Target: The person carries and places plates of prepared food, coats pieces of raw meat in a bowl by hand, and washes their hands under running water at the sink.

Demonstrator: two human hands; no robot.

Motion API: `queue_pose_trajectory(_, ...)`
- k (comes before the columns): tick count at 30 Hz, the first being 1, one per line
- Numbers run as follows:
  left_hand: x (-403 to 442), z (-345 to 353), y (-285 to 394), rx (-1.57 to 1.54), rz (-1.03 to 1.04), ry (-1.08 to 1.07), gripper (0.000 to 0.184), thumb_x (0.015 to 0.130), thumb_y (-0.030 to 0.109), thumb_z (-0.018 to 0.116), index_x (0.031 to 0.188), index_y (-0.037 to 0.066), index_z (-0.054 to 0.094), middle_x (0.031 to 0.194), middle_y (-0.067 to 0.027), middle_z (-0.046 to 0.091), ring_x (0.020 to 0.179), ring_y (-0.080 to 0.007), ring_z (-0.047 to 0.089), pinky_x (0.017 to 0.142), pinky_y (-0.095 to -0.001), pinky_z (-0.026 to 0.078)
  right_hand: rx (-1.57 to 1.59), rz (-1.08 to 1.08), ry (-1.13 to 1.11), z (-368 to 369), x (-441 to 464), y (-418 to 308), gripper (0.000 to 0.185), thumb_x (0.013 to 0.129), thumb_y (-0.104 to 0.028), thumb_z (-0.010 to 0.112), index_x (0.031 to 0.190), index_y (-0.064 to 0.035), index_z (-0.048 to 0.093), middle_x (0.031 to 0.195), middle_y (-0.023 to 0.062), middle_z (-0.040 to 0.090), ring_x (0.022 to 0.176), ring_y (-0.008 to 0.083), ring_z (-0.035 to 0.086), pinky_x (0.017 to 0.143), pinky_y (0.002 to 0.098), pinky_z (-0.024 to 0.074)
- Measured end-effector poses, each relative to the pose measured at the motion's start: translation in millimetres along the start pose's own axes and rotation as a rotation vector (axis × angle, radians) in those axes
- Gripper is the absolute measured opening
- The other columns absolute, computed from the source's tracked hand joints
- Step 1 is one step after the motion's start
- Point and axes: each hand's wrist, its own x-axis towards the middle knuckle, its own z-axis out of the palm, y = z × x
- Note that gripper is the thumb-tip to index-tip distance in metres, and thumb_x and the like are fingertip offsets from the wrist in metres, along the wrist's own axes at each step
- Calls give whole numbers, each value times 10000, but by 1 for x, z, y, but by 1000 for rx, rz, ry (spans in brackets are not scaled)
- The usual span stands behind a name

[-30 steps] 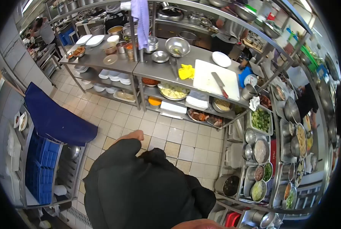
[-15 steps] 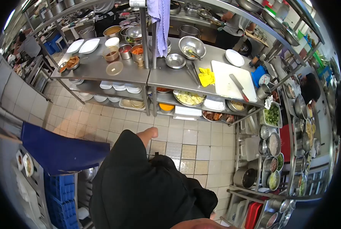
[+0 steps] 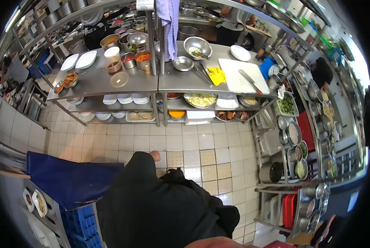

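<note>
Part of my left hand (image 3: 154,156) shows past the edge of my dark sleeve, over the tiled floor. Its fingers are too hidden to read, and no object shows at it. My right hand is out of sight; the dark clothing (image 3: 164,211) fills the lower middle. Ahead on the steel counter (image 3: 185,80) lie a white cutting board (image 3: 234,78) with a knife (image 3: 247,79), a yellow cloth (image 3: 216,76), tongs (image 3: 203,74) and a steel bowl (image 3: 197,47).
A blue cover (image 3: 73,177) hangs over a unit at the left, above blue crates (image 3: 81,223). Racks of food containers (image 3: 294,132) line the right side. Several people work beyond the counter, one in a grey shirt (image 3: 236,18). A purple towel (image 3: 167,31) hangs from the shelf post.
The view has turned toward the right, and the blue cover now lies lower in the frame. Less of my left hand shows past the sleeve.
</note>
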Motion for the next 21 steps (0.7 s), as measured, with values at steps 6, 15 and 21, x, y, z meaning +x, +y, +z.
queue_pose_trajectory(6,-10,-11,85,333,228,-88,184,679,122,567,728,11,704,780,-196,664,747,-325,655,695,-423,513,432,-27,167,-218,-15,103,220,920,-199,357,916,-53,522,731,97,532,541,232,512,465,320,468)
queue_pose_trajectory(15,23,88,287,-41,426,-207,200,793,90,594,924,-57,630,691,-133,639,532,-235,636,403,-324,468,1158,-135,661,-291,-202,283,168,944,-197,428,928,-44,495,783,144,562,670,281,587,595,414,523)
queue_pose_trajectory(21,-15,151,461,292,595,-334,278,801,93,592,1048,-35,596,772,-123,639,595,-230,651,423,-311,475,1393,-154,969,-291,-255,355,180,906,-159,431,976,-8,499,825,141,555,739,294,598,640,425,529)
